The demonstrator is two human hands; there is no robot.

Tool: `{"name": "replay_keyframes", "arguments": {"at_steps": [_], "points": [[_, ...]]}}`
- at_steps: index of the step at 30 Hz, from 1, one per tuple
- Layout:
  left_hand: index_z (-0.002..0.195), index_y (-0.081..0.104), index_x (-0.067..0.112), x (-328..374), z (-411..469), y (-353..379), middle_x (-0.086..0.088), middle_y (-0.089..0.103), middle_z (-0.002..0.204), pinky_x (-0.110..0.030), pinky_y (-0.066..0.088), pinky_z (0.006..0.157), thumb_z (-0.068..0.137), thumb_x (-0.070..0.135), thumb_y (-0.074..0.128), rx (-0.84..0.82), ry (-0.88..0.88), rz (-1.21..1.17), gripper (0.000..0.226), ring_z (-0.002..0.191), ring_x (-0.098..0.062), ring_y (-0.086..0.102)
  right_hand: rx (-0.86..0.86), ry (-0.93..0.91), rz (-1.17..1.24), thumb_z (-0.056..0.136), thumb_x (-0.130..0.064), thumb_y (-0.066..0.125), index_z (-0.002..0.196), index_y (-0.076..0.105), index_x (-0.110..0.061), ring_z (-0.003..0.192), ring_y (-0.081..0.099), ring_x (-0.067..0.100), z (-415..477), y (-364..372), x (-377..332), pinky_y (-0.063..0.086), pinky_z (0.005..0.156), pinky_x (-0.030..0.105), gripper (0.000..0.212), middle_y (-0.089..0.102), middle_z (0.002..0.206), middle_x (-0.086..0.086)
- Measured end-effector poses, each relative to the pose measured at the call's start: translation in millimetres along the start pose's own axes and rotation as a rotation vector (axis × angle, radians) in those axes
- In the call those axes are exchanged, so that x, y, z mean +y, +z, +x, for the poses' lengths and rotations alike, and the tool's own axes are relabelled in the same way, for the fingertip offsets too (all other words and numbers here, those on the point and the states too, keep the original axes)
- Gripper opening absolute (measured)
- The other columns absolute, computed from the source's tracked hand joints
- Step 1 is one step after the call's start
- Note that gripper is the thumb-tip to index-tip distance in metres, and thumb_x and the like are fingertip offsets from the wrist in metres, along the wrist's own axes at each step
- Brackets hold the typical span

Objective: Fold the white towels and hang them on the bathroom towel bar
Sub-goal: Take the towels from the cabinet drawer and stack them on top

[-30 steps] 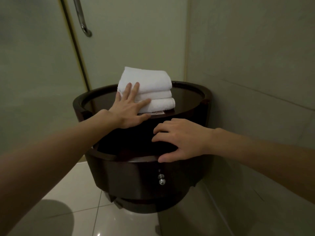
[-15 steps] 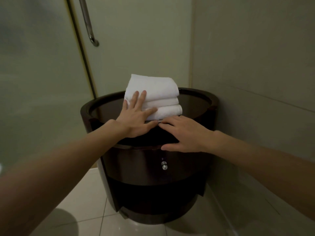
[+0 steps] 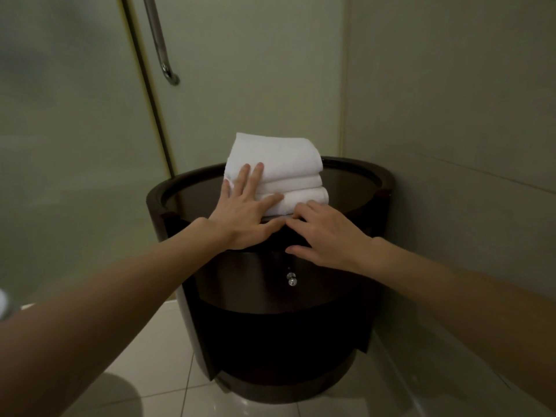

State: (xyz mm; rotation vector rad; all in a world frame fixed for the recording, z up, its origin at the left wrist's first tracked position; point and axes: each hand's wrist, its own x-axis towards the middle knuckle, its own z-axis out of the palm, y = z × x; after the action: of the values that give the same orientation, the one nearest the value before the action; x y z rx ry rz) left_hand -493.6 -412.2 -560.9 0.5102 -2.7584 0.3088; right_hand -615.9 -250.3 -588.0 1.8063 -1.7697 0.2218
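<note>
A stack of three folded white towels lies on top of a round dark wooden cabinet in the corner. My left hand lies flat against the stack's front left side, fingers straight and spread over the towel edges. My right hand touches the lowest towel's front right edge with its fingertips, thumb hanging over the cabinet's front. Neither hand is closed around a towel.
A metal bar handle hangs on the frosted glass door to the left. Tiled walls meet behind and to the right of the cabinet. A small shiny knob sits on the cabinet front. Pale floor tiles lie below.
My right hand has risen from the cabinet's front to the bottom towel's edge. My left hand stays flat on the stack. The view has tilted up slightly.
</note>
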Motion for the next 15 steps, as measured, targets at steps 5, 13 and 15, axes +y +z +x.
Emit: {"name": "replay_keyframes", "arguments": {"at_steps": [5, 13, 15], "points": [[0.145, 0.027, 0.041, -2.2, 0.8, 1.3, -0.007, -0.024, 0.156, -0.058, -0.005, 0.114, 0.078, 0.077, 0.018, -0.007, 0.011, 0.012, 0.076, 0.141, -0.027, -0.028, 0.031, -0.006, -0.014, 0.081, -0.042, 0.069, 0.114, 0.063, -0.007, 0.085, 0.054, 0.025, 2.3, 1.3, -0.3, 0.049, 0.073, 0.038, 0.049, 0.057, 0.097, 0.010], [0.145, 0.026, 0.043, -2.5, -0.4, -0.9, -0.006, -0.024, 0.156, -0.056, -0.005, 0.115, 0.078, 0.076, 0.020, -0.021, 0.012, 0.008, 0.075, 0.141, -0.026, -0.027, 0.089, 0.026, -0.077, 0.068, -0.031, 0.082, 0.091, 0.067, -0.003, 0.074, 0.057, 0.027, 9.8, 6.2, -6.6, 0.050, 0.061, 0.039, 0.039, 0.059, 0.083, 0.012], [0.145, 0.025, 0.042, -2.9, -0.7, -0.6, -0.007, -0.024, 0.156, -0.057, -0.005, 0.115, 0.084, 0.071, 0.028, -0.020, 0.021, 0.021, 0.068, 0.141, -0.027, -0.027, 0.097, 0.025, -0.090, 0.066, -0.030, 0.082, 0.088, 0.067, -0.004, 0.072, 0.057, 0.026, 10.0, 8.1, -8.3, 0.050, 0.060, 0.038, 0.038, 0.059, 0.081, 0.011]]}}
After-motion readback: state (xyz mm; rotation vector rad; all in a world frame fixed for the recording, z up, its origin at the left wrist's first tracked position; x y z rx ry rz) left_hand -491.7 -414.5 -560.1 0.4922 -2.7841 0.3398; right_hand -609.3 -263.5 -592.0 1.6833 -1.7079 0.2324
